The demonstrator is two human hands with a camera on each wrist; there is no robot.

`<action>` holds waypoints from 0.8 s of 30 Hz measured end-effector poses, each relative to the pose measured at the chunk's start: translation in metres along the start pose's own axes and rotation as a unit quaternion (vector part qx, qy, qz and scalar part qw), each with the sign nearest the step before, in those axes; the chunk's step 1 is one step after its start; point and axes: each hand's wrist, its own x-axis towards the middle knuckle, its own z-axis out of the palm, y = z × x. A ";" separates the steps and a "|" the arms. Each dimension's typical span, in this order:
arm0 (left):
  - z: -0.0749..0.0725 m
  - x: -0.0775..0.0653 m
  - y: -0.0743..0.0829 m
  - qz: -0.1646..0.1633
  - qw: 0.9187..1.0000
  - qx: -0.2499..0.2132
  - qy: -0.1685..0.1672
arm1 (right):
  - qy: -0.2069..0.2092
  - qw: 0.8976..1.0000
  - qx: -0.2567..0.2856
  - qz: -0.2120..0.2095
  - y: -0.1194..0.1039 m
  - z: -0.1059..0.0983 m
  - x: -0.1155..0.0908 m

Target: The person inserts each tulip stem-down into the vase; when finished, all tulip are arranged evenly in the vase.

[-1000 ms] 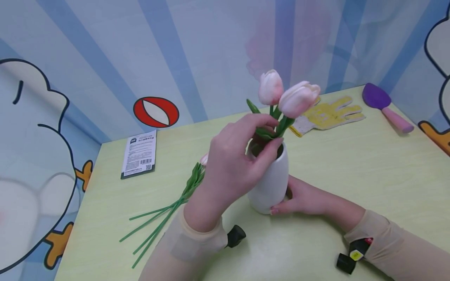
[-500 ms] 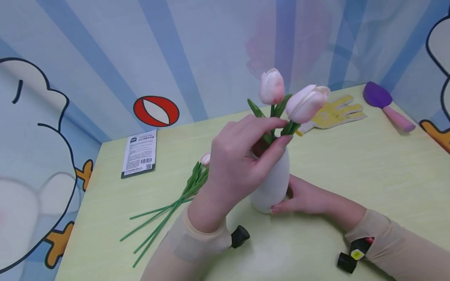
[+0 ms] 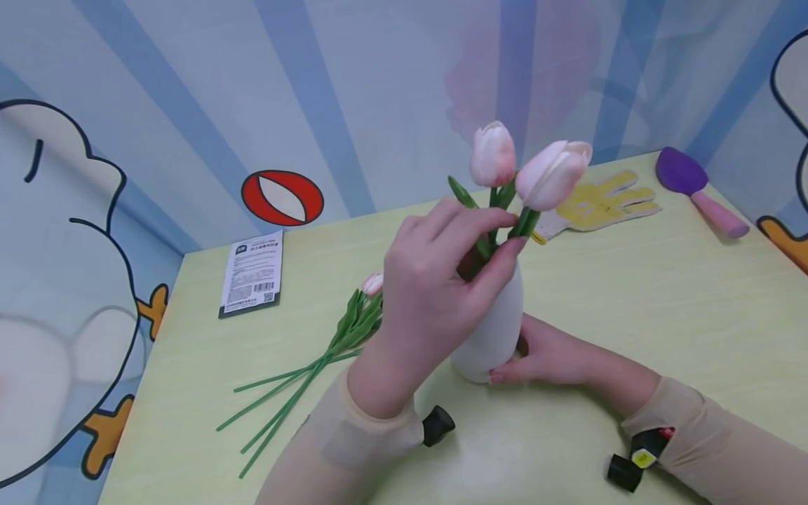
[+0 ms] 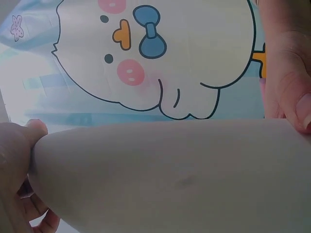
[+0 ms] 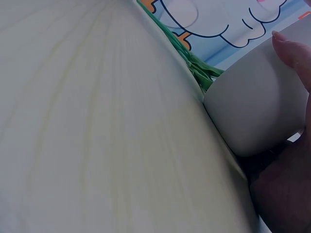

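Observation:
A white vase [image 3: 492,330] stands on the table with two pale pink tulips rising from its mouth. My left hand [image 3: 435,273] reaches over the vase mouth. Its thumb and fingers pinch the green stem just below the right tulip [image 3: 552,175]. The left tulip [image 3: 493,154] stands upright behind the fingers. Low on the vase, my right hand [image 3: 549,351] grips the base from the right side. The vase side [image 4: 170,170] fills the lower left wrist view. In the right wrist view the vase bottom [image 5: 252,102] sits beside the hand; the stem ends inside are hidden.
Several loose tulips [image 3: 334,347] lie left of the vase, their blooms partly behind my left hand. A printed packet [image 3: 252,273] lies at the back left. A yellow-and-white glove [image 3: 600,207] and a purple scoop with pink handle [image 3: 694,186] lie at the back right.
The right tulip has shifted slightly right, and my left fingers have moved right with its stem, toward the vase's right rim. The right hand keeps its hold on the base.

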 end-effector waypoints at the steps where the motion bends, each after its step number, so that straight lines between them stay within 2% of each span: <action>1: 0.000 0.000 0.000 -0.003 1.000 0.002 0.000 | 0.000 1.000 0.002 0.000 0.000 0.000 0.000; 16: 0.001 -0.001 -0.001 -0.013 1.000 0.000 -0.011 | 0.002 1.000 -0.004 0.004 -0.001 0.001 0.000; 24: 0.005 -0.001 0.001 0.002 1.000 -0.013 0.020 | 0.006 1.000 -0.015 -0.004 -0.001 0.000 -0.001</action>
